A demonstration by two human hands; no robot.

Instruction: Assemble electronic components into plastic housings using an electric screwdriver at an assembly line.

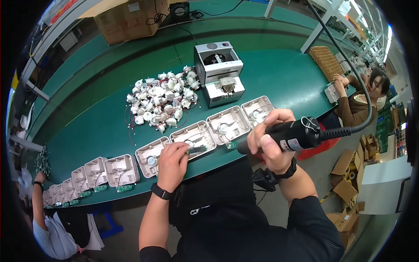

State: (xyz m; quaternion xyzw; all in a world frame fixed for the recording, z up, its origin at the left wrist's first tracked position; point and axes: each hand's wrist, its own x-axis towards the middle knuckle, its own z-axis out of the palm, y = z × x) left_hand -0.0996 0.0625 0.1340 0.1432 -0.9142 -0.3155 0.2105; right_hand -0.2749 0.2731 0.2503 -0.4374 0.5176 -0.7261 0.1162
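My right hand (273,144) is wrapped round a black electric screwdriver (301,133), its nose pointing left and its cable running up to the right. By the nose a small green circuit board (231,145) hangs at the edge of a housing. My left hand (173,162) has its fingers bent together over the near side of a pale plastic housing (176,136), pinching a dark green circuit board (197,149) at its edge. White round motors with wires lie in this housing and in the neighbouring housings (238,117). The exact grip of the left fingertips is partly hidden.
Behind the housings lies a heap of white motors (159,100) with wires, beside a grey machine (218,72). More housings (122,170) with boards line the green table's (87,131) front edge to the left. Two co-workers sit at either end; a carton (126,26) stands behind.
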